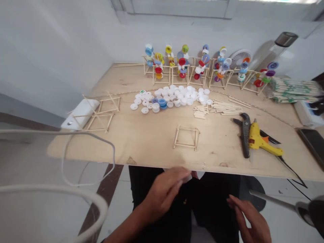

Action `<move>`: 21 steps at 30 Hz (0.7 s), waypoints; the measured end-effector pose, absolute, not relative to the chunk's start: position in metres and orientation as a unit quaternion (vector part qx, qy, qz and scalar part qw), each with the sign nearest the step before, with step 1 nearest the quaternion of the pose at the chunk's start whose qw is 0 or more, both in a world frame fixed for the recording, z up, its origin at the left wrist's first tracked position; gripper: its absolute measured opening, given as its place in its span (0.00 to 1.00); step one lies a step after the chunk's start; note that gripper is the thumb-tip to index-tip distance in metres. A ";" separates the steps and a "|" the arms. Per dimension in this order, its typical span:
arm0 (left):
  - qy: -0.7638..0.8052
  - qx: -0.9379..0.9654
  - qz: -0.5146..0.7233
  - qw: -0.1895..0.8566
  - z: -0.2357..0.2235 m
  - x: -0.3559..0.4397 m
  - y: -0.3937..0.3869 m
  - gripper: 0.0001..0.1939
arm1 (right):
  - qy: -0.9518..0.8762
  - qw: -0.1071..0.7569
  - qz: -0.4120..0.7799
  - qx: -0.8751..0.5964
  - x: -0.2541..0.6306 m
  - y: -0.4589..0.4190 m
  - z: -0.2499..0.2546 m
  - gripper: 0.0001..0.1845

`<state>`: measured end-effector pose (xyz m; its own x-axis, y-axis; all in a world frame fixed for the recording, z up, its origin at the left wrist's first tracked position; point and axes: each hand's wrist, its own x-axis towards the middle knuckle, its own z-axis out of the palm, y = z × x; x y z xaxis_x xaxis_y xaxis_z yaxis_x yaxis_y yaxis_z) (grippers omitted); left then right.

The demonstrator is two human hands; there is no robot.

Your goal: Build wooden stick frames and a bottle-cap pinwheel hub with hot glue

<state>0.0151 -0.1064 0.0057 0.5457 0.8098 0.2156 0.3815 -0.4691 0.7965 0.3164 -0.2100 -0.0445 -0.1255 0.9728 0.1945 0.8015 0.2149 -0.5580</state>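
My left hand [163,194] hovers just in front of the table's front edge, its fingers stretched out and close together. Nothing shows clearly in its grasp; a small white patch by the fingertips cannot be made out. Lower and to the right, over my leg, my right hand [250,219] has its fingers loosely extended and looks bare of any object. A square frame of thin wooden sticks [186,145] lies on the tabletop, beyond my left hand and apart from it.
White bottle caps [174,96] lie heaped mid-table beside short sticks [225,107]. Stick frames bearing colourful caps [182,67] line the back. Other stick frames [98,114] lie left. Pliers [245,135], a yellow glue gun [258,138] and a phone [312,143] lie right. Cables [88,134] hang left.
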 end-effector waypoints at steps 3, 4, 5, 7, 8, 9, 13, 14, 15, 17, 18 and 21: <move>0.414 0.844 0.269 0.210 0.001 0.023 -0.092 0.21 | -0.752 0.309 0.079 -0.577 0.286 -0.167 -0.017 0.19; 0.416 0.858 0.240 0.181 -0.004 0.029 -0.089 0.22 | -0.751 0.305 0.047 -0.584 0.276 -0.153 -0.012 0.20; 0.405 0.873 0.214 0.169 -0.008 0.035 -0.089 0.22 | -0.752 0.287 0.030 -0.592 0.267 -0.141 -0.010 0.20; 0.337 0.905 0.199 0.167 -0.017 0.045 -0.096 0.19 | -0.781 0.254 0.027 -0.570 0.251 -0.128 -0.013 0.21; 0.291 0.917 0.201 0.183 -0.022 0.047 -0.101 0.17 | -0.808 0.242 0.035 -0.536 0.246 -0.128 -0.018 0.22; 0.257 0.921 0.212 0.204 -0.026 0.047 -0.107 0.15 | -0.829 0.244 0.044 -0.501 0.242 -0.132 -0.024 0.23; 0.272 0.890 0.229 0.286 -0.045 0.030 -0.122 0.14 | -0.862 0.238 0.097 -0.437 0.246 -0.161 -0.055 0.21; 0.298 0.882 0.215 0.295 -0.050 0.026 -0.121 0.14 | -0.866 0.237 0.112 -0.427 0.249 -0.165 -0.062 0.21; 0.331 0.874 0.195 0.298 -0.055 0.024 -0.119 0.14 | -0.864 0.236 0.128 -0.426 0.251 -0.166 -0.068 0.20; 0.390 0.861 0.140 0.294 -0.064 0.027 -0.113 0.13 | -0.839 0.238 0.161 -0.461 0.249 -0.161 -0.073 0.19; 0.401 0.857 0.114 0.301 -0.067 0.031 -0.110 0.13 | -0.819 0.243 0.179 -0.488 0.245 -0.156 -0.073 0.19; 0.335 0.852 0.104 0.388 -0.068 0.050 -0.102 0.14 | -0.780 0.257 0.260 -0.507 0.220 -0.135 -0.061 0.20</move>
